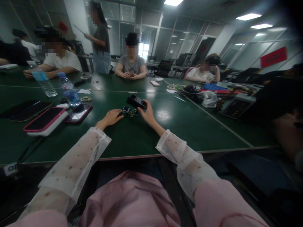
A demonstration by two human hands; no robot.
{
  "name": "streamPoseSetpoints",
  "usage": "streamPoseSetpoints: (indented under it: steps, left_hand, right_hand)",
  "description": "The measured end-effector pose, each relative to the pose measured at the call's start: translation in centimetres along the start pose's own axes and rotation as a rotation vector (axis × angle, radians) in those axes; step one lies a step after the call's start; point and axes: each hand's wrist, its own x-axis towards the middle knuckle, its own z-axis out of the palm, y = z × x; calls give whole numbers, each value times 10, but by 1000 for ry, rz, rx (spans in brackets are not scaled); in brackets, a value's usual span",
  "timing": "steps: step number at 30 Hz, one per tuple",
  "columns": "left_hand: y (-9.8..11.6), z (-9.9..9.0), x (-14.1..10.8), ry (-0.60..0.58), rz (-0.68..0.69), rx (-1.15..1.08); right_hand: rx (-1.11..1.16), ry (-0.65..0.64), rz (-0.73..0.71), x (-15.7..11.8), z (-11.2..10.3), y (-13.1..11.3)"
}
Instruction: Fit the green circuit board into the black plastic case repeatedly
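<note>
While seated people line its far side, a green table [203, 132] spans the middle of the frame. Upper left: one standing person [101, 37], grey top. Upper centre: one seated person [131, 64], both hands together. Right of frame: one dark metal enclosure [239, 107]. Left of frame: two clear bottles, one leaning [44, 82], one blue-capped [71, 94]; below them, a pink-edged phone [44, 119] upon a white object, and a second phone [79, 113] beside it. Centre: left hand [110, 118], empty, palm down, fingers loosely extended, tips beside the circuit board; whether they touch it, cannot tell. Right hand [148, 113], closed on the right end of one black case [135, 101], tilted, just behind and above the board. Smallest lot: circuit board [132, 113], bearing a little square screen [126, 108] at its left end, lying between the hands. Present stage, by judgement: case handled close to the bare board. Any further move calls for a steady right grip, clearance over the components, and light left fingers.
</note>
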Motion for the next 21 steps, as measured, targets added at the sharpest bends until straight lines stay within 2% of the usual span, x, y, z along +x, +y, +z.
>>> streamPoseSetpoints:
  steps: [6,17,21]
  left_hand:
    - [-2,3,2,6,-7,-6]
    - [-7,9,5,13,4,7]
    - [-7,9,5,2,-5,11]
  right_hand:
    - [-40,-152,28,-8,3,-18]
    - [-58,-224,-53,-9,4,-9]
    - [-133,-391,-64,-10,4,-3]
